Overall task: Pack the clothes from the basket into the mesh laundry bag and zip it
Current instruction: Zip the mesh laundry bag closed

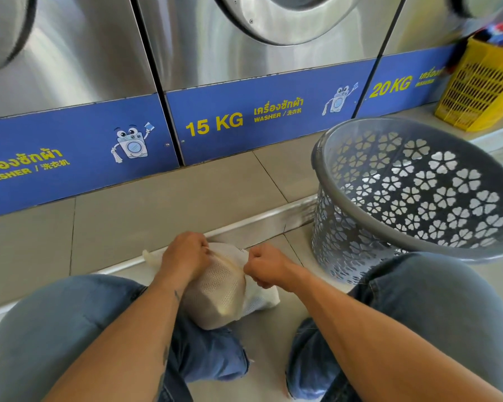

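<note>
A white mesh laundry bag (224, 288), stuffed and bulging, lies on the floor between my knees. My left hand (186, 255) grips the bag's top edge at its far left end. My right hand (266, 269) is closed on the same edge at the right, pinching it where the zipper line runs; the zip pull itself is hidden by my fingers. The grey plastic basket (413, 224) with flower-shaped holes stands tilted to the right of the bag, and no clothes show inside it.
Steel washing machines (244, 62) with blue panels marked 15 KG and 20 KG line the wall ahead. A yellow basket (479, 91) with colourful clothes sits on the raised step at the far right. A metal strip (273, 220) edges the step in front of the bag.
</note>
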The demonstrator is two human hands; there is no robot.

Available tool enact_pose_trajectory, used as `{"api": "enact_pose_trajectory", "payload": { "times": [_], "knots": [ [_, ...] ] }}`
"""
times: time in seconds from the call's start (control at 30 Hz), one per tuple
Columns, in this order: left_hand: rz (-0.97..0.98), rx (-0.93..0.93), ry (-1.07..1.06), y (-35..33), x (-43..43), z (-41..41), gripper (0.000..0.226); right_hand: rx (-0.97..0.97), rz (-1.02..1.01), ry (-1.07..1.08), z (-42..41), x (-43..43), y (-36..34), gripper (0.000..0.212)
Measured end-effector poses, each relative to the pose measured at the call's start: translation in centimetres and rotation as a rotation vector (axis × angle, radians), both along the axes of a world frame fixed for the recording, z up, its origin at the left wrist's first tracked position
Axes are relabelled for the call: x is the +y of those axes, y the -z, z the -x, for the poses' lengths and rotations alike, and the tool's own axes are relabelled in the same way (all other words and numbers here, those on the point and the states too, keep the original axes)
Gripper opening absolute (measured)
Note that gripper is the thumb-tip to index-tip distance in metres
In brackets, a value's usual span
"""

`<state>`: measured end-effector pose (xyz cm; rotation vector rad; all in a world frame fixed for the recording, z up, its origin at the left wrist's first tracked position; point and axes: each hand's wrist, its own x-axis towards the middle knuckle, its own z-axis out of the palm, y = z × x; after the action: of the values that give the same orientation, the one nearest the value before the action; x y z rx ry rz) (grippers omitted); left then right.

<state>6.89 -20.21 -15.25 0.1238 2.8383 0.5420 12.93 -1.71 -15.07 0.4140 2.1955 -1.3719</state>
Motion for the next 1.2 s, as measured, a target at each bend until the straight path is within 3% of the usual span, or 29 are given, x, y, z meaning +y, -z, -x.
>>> {"api": "enact_pose_trajectory", "payload": {
  "times": [0.1, 0.23, 0.37, 0.5, 0.7, 0.83, 1.0, 1.1, 1.2],
  "knots": [
    [0.052, 0.021, 0.030, 0.4, -0.3, 0.0, 0.020, -0.123, 0.125, 0.005, -0.2, -0.5, 0.1, 0.015],
    [0.055, 0.068, 0.084, -0.1, 0.2, -0.2, 0.022, -0.236, 0.121, -0.064, -0.4, -0.7, 0.7, 0.027],
    [-0.036, -0.135, 0.037, -1.2, 0.7, -0.9, 0.012, -0.233, 0.116, -0.083, -0.7, -0.7, 1.0, 0.024],
    [-0.030, -0.435, 0.030, -1.3, 1.6, -2.3, 0.052, -0.162, 0.040, -0.104, -1.2, -1.3, 1.4, 0.019],
    [-0.028, -0.339, 0.000, -0.2, 2.2, -3.0, 0.054, -0.085, -0.005, -0.163, -1.9, -2.5, 2.2, 0.012],
    [-0.162, -0.357, -0.025, 0.4, 1.9, -2.6, 0.045, -0.058, -0.025, -0.140, -1.7, -2.6, 2.8, 0.021],
    [-0.446, -0.524, -0.081, 1.2, 1.1, -2.0, 0.064, -0.073, 0.055, -0.045, -1.5, -2.3, 2.7, 0.008],
    [-0.504, -0.537, -0.062, 1.2, 1.1, -1.8, 0.078, -0.091, 0.127, 0.006, -1.3, -2.2, 2.5, 0.007],
    [-0.485, -0.479, -0.036, 1.1, 0.9, -1.6, 0.078, -0.096, 0.150, 0.003, -1.0, -2.1, 2.4, 0.015]
  ]
}}
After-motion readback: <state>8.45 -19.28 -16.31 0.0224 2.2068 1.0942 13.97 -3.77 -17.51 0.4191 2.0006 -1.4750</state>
